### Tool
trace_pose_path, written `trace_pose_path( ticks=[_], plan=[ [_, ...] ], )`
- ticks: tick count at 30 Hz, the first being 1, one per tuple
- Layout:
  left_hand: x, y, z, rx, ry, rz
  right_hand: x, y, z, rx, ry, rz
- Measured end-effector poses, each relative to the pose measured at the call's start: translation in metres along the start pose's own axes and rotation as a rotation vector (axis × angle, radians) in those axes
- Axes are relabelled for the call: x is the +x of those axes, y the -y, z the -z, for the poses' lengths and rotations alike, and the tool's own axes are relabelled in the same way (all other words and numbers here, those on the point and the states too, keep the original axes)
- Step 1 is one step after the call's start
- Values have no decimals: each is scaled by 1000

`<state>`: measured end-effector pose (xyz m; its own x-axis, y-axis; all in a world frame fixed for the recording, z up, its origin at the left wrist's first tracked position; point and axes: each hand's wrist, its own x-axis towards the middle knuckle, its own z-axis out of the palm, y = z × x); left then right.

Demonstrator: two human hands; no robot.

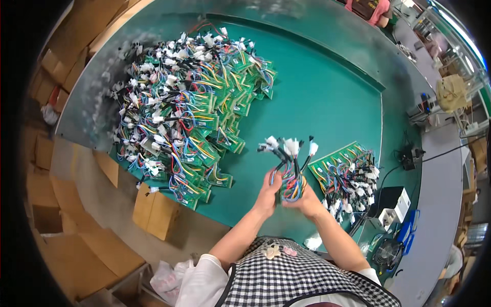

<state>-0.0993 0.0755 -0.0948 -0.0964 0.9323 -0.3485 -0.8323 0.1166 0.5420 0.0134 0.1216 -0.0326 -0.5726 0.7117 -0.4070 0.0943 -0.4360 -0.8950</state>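
Observation:
Between my two hands, just in front of my body, is a bundle of coloured wires (291, 185) with white and black connectors standing up from it. My left hand (267, 195) is closed on its left side, and my right hand (309, 202) grips it from the right. Whatever the wires join lower down is mostly hidden by my fingers. Right of my hands lies a green circuit board panel (320, 171) with wired connectors spread over it. A large heap of wired green circuit boards (204, 120) covers the left part of the green mat.
Low metal walls (87, 102) edge the green mat (317, 92). At the right stand a white-and-black box (394, 207), a small black fan (387, 251) and a blue object (408, 233). Cardboard boxes (156, 212) fill the floor at left. Another person (376, 9) is at far right.

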Motion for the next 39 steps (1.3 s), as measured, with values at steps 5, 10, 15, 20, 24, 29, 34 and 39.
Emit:
trace_pose_path(
  ticks=[5,10,15,20,24,29,34,39],
  plan=[
    [14,-49,-26,393,-128,-400,40,54,0,-140,-153,148],
    [26,-61,-5,882,-116,-411,83,130,35,-357,-318,282],
    [54,-46,13,1084,-147,-412,171,143,82,-645,-360,379],
    [93,-52,8,1132,-94,-429,257,134,115,-1011,-398,207],
    [136,-59,-8,1143,-21,-517,321,112,130,-1191,-199,136],
    [230,-71,-25,1356,98,-872,363,86,153,-1398,-15,114],
    [336,-74,-36,1963,98,-701,355,95,182,-1321,148,142],
    [357,-56,-39,2027,107,-646,305,100,255,-1096,-158,350]
  ],
)
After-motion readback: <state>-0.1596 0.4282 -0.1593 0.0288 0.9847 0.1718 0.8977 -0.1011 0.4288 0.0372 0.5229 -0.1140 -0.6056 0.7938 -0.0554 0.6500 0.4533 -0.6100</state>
